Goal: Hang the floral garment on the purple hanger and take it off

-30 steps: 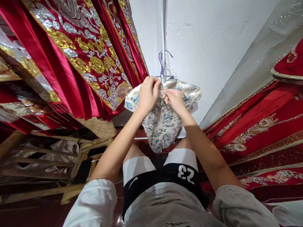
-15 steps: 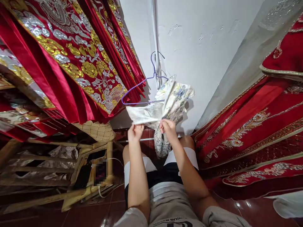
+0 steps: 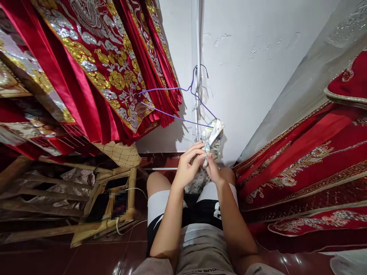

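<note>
A: What are the hands doing?

B: The left hand (image 3: 187, 166) is curling its fingers round a bunched floral garment (image 3: 215, 132), and the right hand (image 3: 214, 172) is gripping the same bunch from the other side, close by

A: Where is the garment lying?

B: Its lower part is hanging between the knees (image 3: 159, 181), above the tiled floor (image 3: 86, 259), and its upper corner is covering one end of the purple hanger (image 3: 190, 88), on the right of the view

A: And what could be going wrong from here?

B: With cloth on that end alone, a hard pull is risking the corner slipping off, I think, leaving the hands bearing all the weight; a loosening grip then is inviting a drop

A: What about the bare end?

B: It is overlapping the embroidered red cloth (image 3: 114, 78); I can't tell if they're touching, but a swinging hanger could be snagging that stitching

A: Anything farther off?

B: The hook is sitting at a pale vertical strip (image 3: 197, 34) on the white wall (image 3: 246, 88), so a sharp tug could be jerking it loose
</note>
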`<state>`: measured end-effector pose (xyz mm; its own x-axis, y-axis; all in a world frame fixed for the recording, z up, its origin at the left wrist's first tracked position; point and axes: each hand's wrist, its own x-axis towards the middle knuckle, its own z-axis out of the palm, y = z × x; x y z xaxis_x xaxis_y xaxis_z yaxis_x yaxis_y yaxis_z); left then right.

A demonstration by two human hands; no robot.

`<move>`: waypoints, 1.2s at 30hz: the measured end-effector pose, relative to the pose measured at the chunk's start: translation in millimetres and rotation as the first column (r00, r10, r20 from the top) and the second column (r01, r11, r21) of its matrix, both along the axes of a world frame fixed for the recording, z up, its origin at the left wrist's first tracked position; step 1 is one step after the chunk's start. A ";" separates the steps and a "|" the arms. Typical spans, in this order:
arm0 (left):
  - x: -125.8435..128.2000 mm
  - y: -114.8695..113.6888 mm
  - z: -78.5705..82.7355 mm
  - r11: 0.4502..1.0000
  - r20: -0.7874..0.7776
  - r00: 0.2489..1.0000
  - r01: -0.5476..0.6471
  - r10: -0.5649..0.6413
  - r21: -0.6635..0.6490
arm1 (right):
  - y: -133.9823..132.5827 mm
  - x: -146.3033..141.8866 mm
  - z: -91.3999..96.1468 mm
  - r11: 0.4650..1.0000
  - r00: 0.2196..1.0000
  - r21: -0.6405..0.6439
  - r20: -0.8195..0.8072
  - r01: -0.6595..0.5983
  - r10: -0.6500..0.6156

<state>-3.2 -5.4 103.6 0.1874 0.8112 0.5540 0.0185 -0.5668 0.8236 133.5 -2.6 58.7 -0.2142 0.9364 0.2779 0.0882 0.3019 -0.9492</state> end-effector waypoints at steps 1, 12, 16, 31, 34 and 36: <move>-0.3 -0.6 2.9 0.998 -0.060 0.997 -0.035 0.038 0.057 | -1.4 1.1 0.1 0.998 0.997 -0.005 -0.038 -0.063 0.063; -38.1 42.2 -17.5 0.909 -0.427 0.811 0.292 -0.400 -0.297 | 51.7 53.2 76.1 0.990 1.000 0.136 0.003 0.028 -0.028; -67.7 61.8 -7.9 0.955 -0.654 0.704 0.124 -0.275 -0.268 | 120.0 60.8 89.6 0.909 0.974 0.352 -0.026 0.221 -0.227; -126.0 134.3 49.0 0.888 -0.717 0.528 -0.327 0.455 0.322 | 116.7 73.5 66.0 0.930 0.955 0.298 0.135 0.216 -0.266; -116.6 147.6 56.0 0.925 -0.837 0.452 -0.349 0.308 0.152 | 106.7 70.9 72.4 0.924 0.951 0.311 0.137 0.224 -0.277; -110.0 151.5 57.9 0.933 -0.826 0.471 -0.316 0.310 0.170 | 102.5 68.7 73.6 0.925 0.951 0.307 0.137 0.226 -0.278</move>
<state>-113.3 146.1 161.5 0.2884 0.9152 0.2816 0.8659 -0.3748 0.3313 202.2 99.8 132.3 -0.0510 0.8529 0.5196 0.3532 0.5020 -0.7894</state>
